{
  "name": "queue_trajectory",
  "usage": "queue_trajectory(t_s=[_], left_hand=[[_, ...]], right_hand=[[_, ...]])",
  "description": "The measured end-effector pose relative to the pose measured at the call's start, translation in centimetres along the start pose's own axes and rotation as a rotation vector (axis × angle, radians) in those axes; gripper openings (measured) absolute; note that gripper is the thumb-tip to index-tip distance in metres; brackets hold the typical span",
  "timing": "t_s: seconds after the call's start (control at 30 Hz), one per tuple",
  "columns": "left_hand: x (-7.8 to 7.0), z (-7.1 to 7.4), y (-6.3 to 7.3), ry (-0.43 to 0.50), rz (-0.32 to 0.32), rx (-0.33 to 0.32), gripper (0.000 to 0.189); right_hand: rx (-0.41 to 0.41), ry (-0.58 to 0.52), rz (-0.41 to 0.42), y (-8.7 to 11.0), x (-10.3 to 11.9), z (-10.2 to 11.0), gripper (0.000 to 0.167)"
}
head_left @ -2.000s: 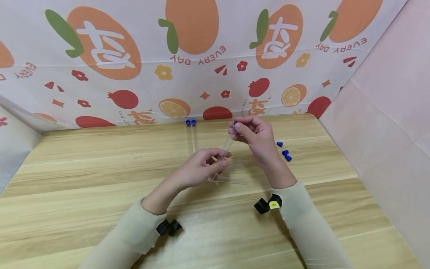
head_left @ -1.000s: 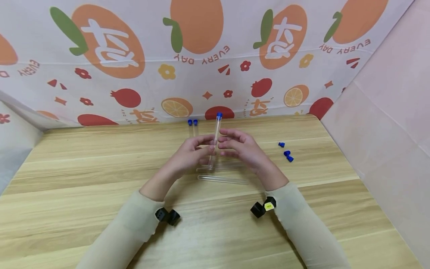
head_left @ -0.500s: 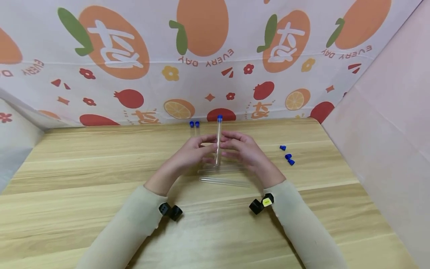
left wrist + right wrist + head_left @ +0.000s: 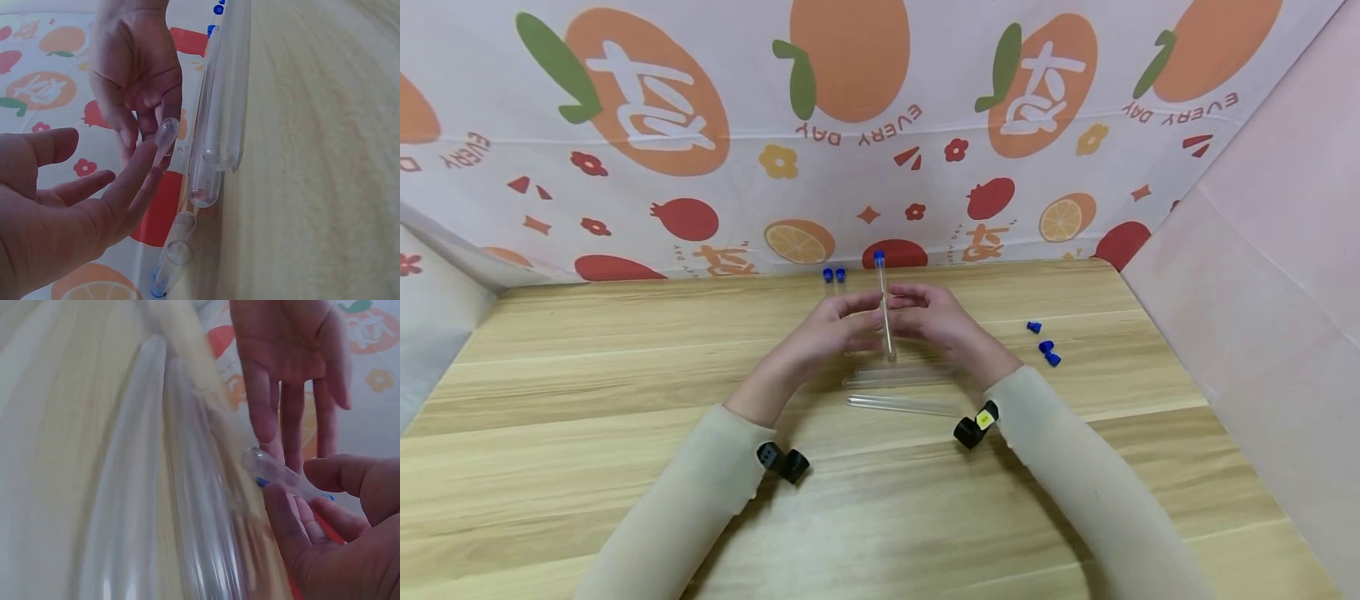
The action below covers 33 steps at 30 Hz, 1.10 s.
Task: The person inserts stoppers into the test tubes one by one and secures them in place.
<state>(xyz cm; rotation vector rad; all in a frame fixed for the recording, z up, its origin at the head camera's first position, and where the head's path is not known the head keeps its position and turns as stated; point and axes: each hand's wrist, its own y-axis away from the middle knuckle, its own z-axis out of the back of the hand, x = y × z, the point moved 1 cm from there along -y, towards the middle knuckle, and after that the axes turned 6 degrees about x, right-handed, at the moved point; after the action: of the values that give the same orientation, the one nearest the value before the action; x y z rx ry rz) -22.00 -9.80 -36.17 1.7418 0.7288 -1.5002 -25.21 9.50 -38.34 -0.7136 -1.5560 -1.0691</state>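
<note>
A clear test tube with a blue cap (image 4: 883, 321) stands nearly upright between the two hands in the head view, its capped end up. My right hand (image 4: 942, 323) pinches it between thumb and fingers; the right wrist view shows this grip on the tube (image 4: 284, 472). My left hand (image 4: 822, 335) lies close on the other side, its fingers mostly straight. In the left wrist view its fingers (image 4: 115, 200) reach to the tube's rounded end (image 4: 167, 127); whether they touch it is hard to tell.
Uncapped clear tubes, one of them a front tube (image 4: 902, 406), lie crosswise on the wooden table (image 4: 880, 517) below the hands. Two blue-capped tubes (image 4: 834, 276) lie by the back cloth, partly hidden by the left hand. Three loose blue caps (image 4: 1047, 346) sit at right.
Two seconds ago the right fingers were at the blue cap while the left hand held the tube. The right hand has moved down to the tube's body, and the left fingers have loosened.
</note>
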Motion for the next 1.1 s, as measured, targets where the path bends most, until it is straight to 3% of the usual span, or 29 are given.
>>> queue_trajectory(t_s=[0.3, 0.63, 0.97, 1.1], left_hand=[[0.1, 0.1, -0.1, 0.003, 0.008, -0.042, 0.054], [0.4, 0.3, -0.2, -0.002, 0.004, -0.056, 0.053], [0.6, 0.4, -0.4, -0.012, -0.002, -0.017, 0.053], [0.7, 0.4, -0.4, -0.031, 0.003, 0.017, 0.054]], right_hand=[[-0.007, 0.101, -0.072, -1.3, 0.2, -0.1, 0.05], [-0.017, 0.137, -0.107, -2.4, 0.4, -0.6, 0.049], [-0.045, 0.162, -0.125, -3.4, 0.2, -0.9, 0.048], [-0.061, 0.239, -0.11, -3.6, 0.2, -1.1, 0.047]])
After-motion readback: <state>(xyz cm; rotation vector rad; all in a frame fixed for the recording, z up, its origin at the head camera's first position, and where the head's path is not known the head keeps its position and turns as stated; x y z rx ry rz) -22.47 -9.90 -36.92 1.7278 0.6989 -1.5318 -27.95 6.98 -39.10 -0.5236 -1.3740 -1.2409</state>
